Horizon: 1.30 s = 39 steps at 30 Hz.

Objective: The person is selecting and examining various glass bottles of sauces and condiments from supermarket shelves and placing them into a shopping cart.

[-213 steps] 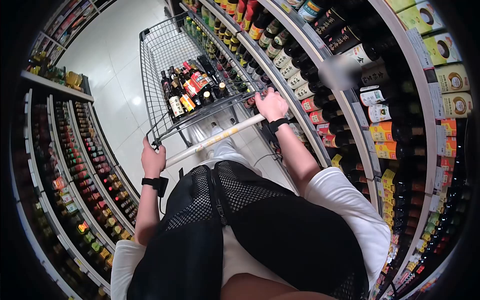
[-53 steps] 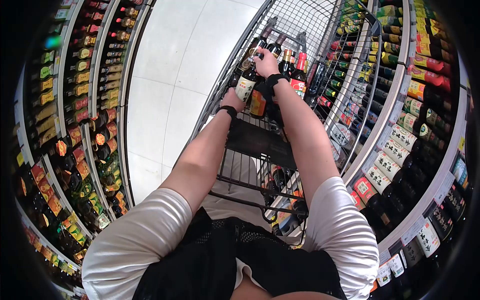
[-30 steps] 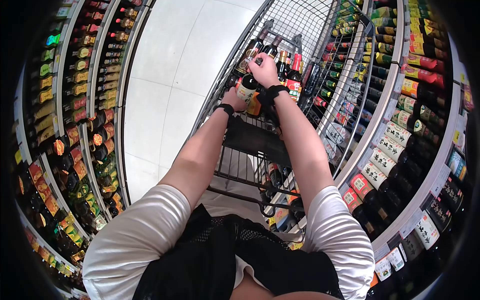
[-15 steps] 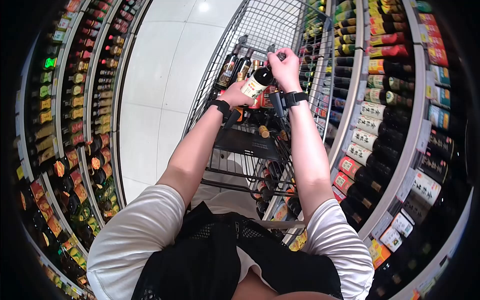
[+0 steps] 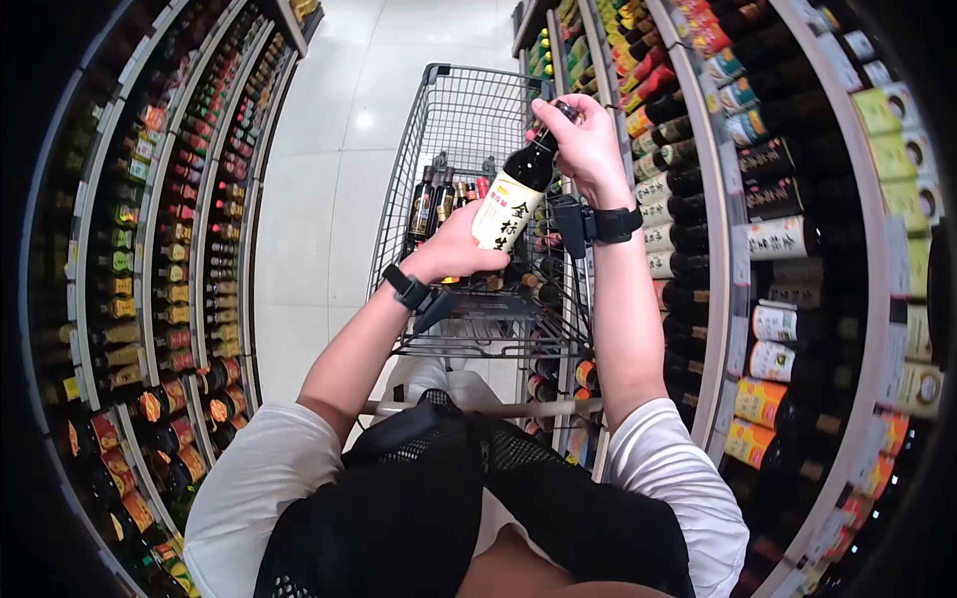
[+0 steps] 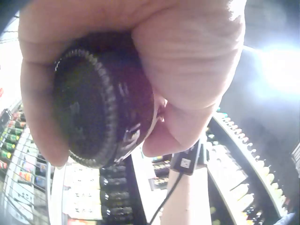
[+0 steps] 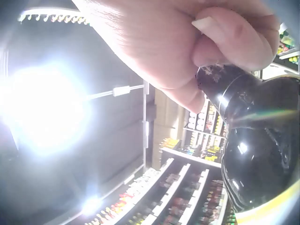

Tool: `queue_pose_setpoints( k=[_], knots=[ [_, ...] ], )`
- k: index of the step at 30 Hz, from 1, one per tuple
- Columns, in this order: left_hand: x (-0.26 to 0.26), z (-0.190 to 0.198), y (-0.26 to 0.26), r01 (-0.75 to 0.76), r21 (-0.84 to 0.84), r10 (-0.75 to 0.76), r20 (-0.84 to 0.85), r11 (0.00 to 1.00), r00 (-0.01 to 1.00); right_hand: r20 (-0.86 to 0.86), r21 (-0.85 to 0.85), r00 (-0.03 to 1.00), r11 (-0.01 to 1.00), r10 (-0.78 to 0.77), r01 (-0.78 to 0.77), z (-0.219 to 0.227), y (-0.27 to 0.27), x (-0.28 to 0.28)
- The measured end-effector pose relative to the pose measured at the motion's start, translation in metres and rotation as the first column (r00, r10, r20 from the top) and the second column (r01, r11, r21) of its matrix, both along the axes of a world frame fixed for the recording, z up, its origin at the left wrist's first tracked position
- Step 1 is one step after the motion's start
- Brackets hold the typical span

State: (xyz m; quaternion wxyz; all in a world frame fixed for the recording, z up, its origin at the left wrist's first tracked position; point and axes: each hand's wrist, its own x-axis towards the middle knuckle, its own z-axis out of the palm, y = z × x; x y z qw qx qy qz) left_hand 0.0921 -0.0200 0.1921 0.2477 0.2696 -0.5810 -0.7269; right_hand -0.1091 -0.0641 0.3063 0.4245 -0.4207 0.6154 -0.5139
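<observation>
A dark bottle (image 5: 516, 194) with a cream label is held tilted above the wire shopping cart (image 5: 439, 130). My left hand (image 5: 461, 244) grips its base, and in the left wrist view the round ribbed bottom of the bottle (image 6: 101, 110) fills my curled fingers. My right hand (image 5: 583, 140) is wrapped around the neck and cap; in the right wrist view the dark neck of the bottle (image 7: 234, 96) comes out from under my fist. Several more dark bottles (image 5: 444, 199) stand in the cart below.
Curved shelves of bottles (image 5: 788, 239) run close along my right, and another shelf row (image 5: 179, 249) lines the left. A white tiled aisle floor (image 5: 319, 179) lies between them. The cart's handle bar (image 5: 478, 407) is at my waist.
Both hands have lifted the bottle up out of the cart and tipped it, neck toward the right-hand shelves. Seven seconds ago both hands held the cart's handle.
</observation>
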Motion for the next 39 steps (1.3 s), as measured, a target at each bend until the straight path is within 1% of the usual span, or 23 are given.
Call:
queue_pose_setpoints(
  k=[2, 4, 6, 7, 8, 9, 10, 12, 13, 14, 15, 16, 18, 20, 21, 22, 24, 26, 28, 31, 33, 34, 39],
  knots=[
    [0.001, 0.034, 0.022, 0.001, -0.016, -0.002, -0.033, 1.0, 0.999, 0.118, -0.046, 0.992, 0.998, 0.054, -0.049, 0.024, 0.021, -0.002],
    [0.002, 0.069, 0.043, 0.03, -0.025, -0.032, -0.089, 0.999, 0.996, 0.085, -0.061, 0.99, 0.992, 0.111, -0.106, 0.052, 0.044, -0.005],
    [0.004, 0.097, 0.057, 0.049, -0.039, -0.055, -0.151, 0.998, 0.987, 0.128, -0.091, 0.981, 0.987, 0.143, -0.132, 0.08, 0.07, -0.003],
    [0.007, 0.107, 0.064, 0.141, 0.124, -0.121, -0.159, 0.982, 0.98, 0.144, -0.125, 0.972, 0.978, 0.183, -0.165, 0.089, 0.081, -0.004],
    [0.011, 0.114, 0.071, 0.227, 0.28, -0.184, -0.172, 0.933, 0.968, 0.163, -0.161, 0.961, 0.967, 0.224, -0.198, 0.096, 0.091, -0.005],
    [0.011, 0.117, 0.079, 0.274, 0.297, -0.208, -0.234, 0.915, 0.95, 0.151, -0.181, 0.957, 0.958, 0.249, -0.221, 0.101, 0.101, -0.007],
    [0.013, 0.121, 0.085, 0.275, 0.288, -0.211, -0.233, 0.917, 0.949, 0.14, -0.204, 0.959, 0.954, 0.248, -0.218, 0.106, 0.109, -0.006],
    [0.016, 0.133, 0.095, 0.404, 0.336, -0.267, -0.385, 0.851, 0.883, 0.152, -0.253, 0.972, 0.957, 0.181, -0.138, 0.119, 0.131, 0.004],
    [0.018, 0.14, 0.1, 0.425, 0.33, -0.289, -0.388, 0.843, 0.875, 0.15, -0.263, 0.973, 0.956, 0.177, -0.133, 0.125, 0.138, 0.004],
    [0.018, 0.142, 0.104, 0.43, 0.322, -0.298, -0.385, 0.844, 0.874, 0.155, -0.295, 0.963, 0.94, 0.222, -0.169, 0.13, 0.145, 0.004],
    [0.019, 0.143, 0.109, 0.49, 0.339, -0.311, -0.461, 0.803, 0.831, 0.16, -0.325, 0.95, 0.923, 0.266, -0.204, 0.135, 0.152, 0.005],
    [0.019, 0.145, 0.113, 0.548, 0.351, -0.318, -0.535, 0.759, 0.783, 0.16, -0.332, 0.951, 0.922, 0.263, -0.199, 0.139, 0.159, 0.009],
    [0.021, 0.152, 0.12, 0.571, 0.339, -0.34, -0.544, 0.747, 0.767, 0.158, -0.379, 0.968, 0.917, 0.193, -0.121, 0.149, 0.173, 0.019],
    [0.02, 0.154, 0.128, 0.68, 0.327, -0.336, -0.68, 0.656, 0.651, 0.154, -0.395, 0.968, 0.91, 0.2, -0.126, 0.153, 0.182, 0.02],
    [0.019, 0.152, 0.13, 0.716, 0.34, -0.336, -0.707, 0.61, 0.622, 0.141, -0.399, 0.97, 0.908, 0.198, -0.127, 0.156, 0.187, 0.022],
    [0.018, 0.152, 0.133, 0.72, 0.338, -0.343, -0.706, 0.606, 0.62, 0.129, -0.401, 0.973, 0.907, 0.194, -0.127, 0.158, 0.192, 0.023],
    [0.016, 0.154, 0.139, 0.801, 0.284, -0.347, -0.789, 0.527, 0.508, 0.104, -0.431, 0.979, 0.895, 0.178, -0.117, 0.158, 0.2, 0.025],
    [0.015, 0.157, 0.144, 0.818, 0.289, -0.352, -0.794, 0.497, 0.495, 0.04, -0.423, 0.992, 0.901, 0.121, -0.093, 0.162, 0.209, 0.027],
    [0.013, 0.157, 0.15, 0.858, 0.242, -0.374, -0.822, 0.453, 0.429, 0.035, -0.448, 0.995, 0.892, 0.092, -0.066, 0.166, 0.219, 0.033],
    [0.013, 0.159, 0.16, 0.877, 0.251, -0.359, -0.839, 0.409, 0.408, 0.037, -0.454, 0.997, 0.89, 0.067, -0.043, 0.167, 0.229, 0.035],
    [0.013, 0.16, 0.166, 0.889, 0.241, -0.359, -0.849, 0.389, 0.387, 0.005, -0.432, 1.0, 0.902, 0.01, -0.007, 0.168, 0.234, 0.036],
    [0.013, 0.161, 0.168, 0.9, 0.228, -0.357, -0.86, 0.372, 0.365, 0.006, -0.435, 1.0, 0.9, 0.007, -0.003, 0.17, 0.237, 0.037],
    [0.015, 0.166, 0.176, 0.91, 0.216, -0.38, -0.856, 0.355, 0.351, 0.018, -0.495, 1.0, 0.869, 0.012, -0.001, 0.174, 0.249, 0.044]
  ],
)
